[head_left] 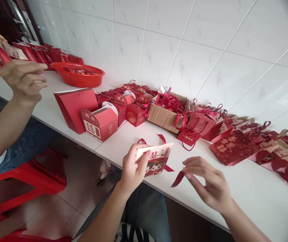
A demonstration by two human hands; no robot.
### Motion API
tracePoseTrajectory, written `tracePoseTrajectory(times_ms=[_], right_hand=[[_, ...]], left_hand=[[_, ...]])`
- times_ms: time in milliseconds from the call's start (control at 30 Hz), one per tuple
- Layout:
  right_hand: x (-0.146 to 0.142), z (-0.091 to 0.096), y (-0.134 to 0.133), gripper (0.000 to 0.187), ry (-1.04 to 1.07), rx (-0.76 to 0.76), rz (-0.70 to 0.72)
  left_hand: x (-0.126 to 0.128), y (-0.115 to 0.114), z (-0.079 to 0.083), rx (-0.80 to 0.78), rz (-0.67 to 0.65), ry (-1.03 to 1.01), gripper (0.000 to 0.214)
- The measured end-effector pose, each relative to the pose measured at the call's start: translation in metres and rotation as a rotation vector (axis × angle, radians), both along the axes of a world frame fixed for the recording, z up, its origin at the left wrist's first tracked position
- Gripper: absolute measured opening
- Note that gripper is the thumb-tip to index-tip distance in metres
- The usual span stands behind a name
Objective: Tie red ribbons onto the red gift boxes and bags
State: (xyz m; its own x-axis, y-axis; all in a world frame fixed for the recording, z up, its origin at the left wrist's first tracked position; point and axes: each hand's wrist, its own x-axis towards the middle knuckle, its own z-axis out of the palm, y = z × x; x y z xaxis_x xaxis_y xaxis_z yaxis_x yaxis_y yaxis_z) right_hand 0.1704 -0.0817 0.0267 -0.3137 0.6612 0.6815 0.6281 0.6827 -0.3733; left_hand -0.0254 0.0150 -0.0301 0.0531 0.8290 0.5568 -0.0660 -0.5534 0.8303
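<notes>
My left hand point(133, 167) grips a flat white and red gift bag point(156, 159) by its left edge, holding it just above the white table point(247, 191). A dark red ribbon runs from the bag's top and side. My right hand point(209, 183) pinches the loose end of that ribbon point(178, 178) between thumb and fingertips, to the right of the bag.
A co-worker's hand point(24, 80) at the left holds a red bag. On the table stand folded red boxes point(99, 122), a cardboard box of ribbons point(165, 112), a red basin point(79, 74) and flat red bags point(234, 146) along the tiled wall. Red stools point(20, 181) stand on the floor.
</notes>
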Motion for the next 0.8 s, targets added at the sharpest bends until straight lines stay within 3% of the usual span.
tracePoseTrajectory(times_ms=[100, 200, 367, 467, 600, 667, 800], right_hand=[[-0.011, 0.032, 0.026, 0.029, -0.014, 0.086, 0.046], [-0.025, 0.042, 0.052, 0.02, -0.071, 0.077, 0.124], [-0.037, 0.014, 0.079, 0.015, -0.045, 0.066, 0.271], [-0.039, -0.003, 0.082, 0.019, -0.045, 0.176, 0.24], [-0.039, -0.01, 0.081, 0.025, -0.041, 0.226, 0.197], [-0.039, -0.01, 0.081, 0.026, -0.033, 0.235, 0.195], [-0.04, -0.009, 0.081, 0.026, -0.015, 0.304, 0.166]], left_hand=[[0.001, -0.001, -0.001, 0.037, 0.014, -0.028, 0.028], [0.0, -0.003, 0.001, 0.028, -0.06, -0.064, 0.047], [-0.004, -0.006, 0.002, -0.026, -0.091, -0.095, 0.053], [-0.006, -0.005, 0.002, 0.101, -0.095, -0.036, 0.057], [-0.014, -0.006, 0.009, 0.445, 0.202, 0.203, 0.046], [-0.019, -0.009, 0.017, 0.477, 0.306, 0.32, 0.031], [-0.03, -0.014, 0.031, 0.445, 0.315, 0.504, 0.017]])
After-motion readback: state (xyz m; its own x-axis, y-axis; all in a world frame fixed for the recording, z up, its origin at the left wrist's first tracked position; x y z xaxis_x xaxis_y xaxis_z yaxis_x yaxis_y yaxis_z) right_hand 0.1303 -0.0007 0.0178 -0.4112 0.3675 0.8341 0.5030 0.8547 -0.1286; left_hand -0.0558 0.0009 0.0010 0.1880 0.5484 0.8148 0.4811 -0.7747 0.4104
